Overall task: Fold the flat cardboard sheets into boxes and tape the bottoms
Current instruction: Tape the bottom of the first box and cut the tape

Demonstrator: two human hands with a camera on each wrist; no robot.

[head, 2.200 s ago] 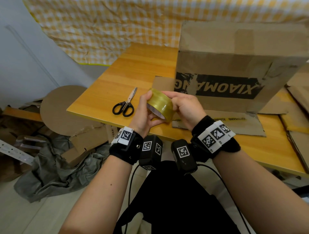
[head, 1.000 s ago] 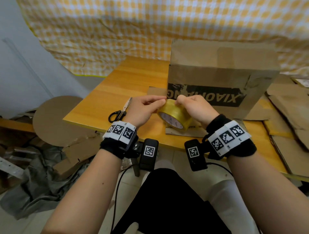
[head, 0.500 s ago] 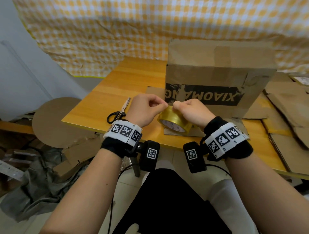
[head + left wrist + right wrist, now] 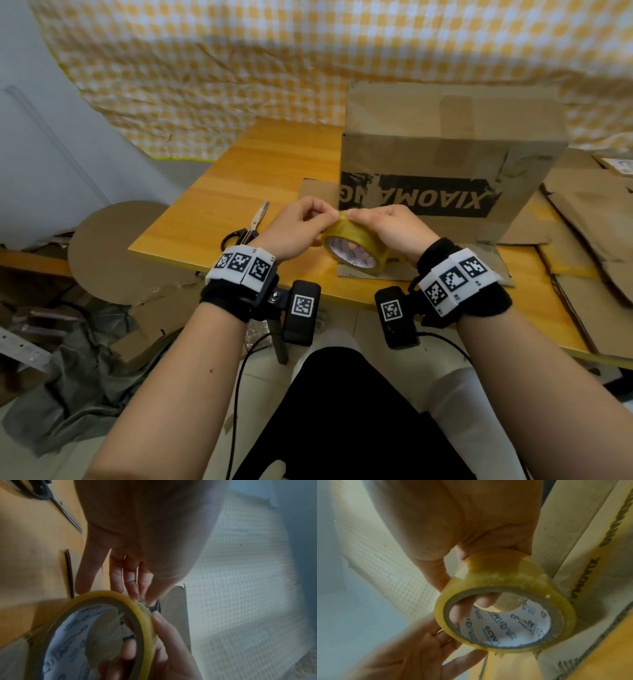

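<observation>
A roll of yellowish clear tape (image 4: 356, 246) is held just above the wooden table's front edge (image 4: 191, 253). My right hand (image 4: 363, 222) grips it, fingers through the core and thumb on the outer face, as the right wrist view shows on the tape roll (image 4: 505, 577) and right hand (image 4: 440, 574). My left hand (image 4: 329, 216) pinches with thumb and forefinger at the top of the roll; the left wrist view shows the left hand (image 4: 144, 596) at the roll's rim (image 4: 144, 628). A folded-up cardboard box (image 4: 445, 154) printed XIAOMANG stands behind.
Black-handled scissors (image 4: 245, 228) lie on the table left of my hands. Flat cardboard sheets (image 4: 589, 233) are piled on the right. A round cardboard disc (image 4: 113, 250), scraps and grey cloth (image 4: 68, 394) lie on the floor at left. A checked cloth hangs behind.
The roll has come down from chest height to the table edge. My left hand left the roll's side and now pinches at its top, next to the right thumb.
</observation>
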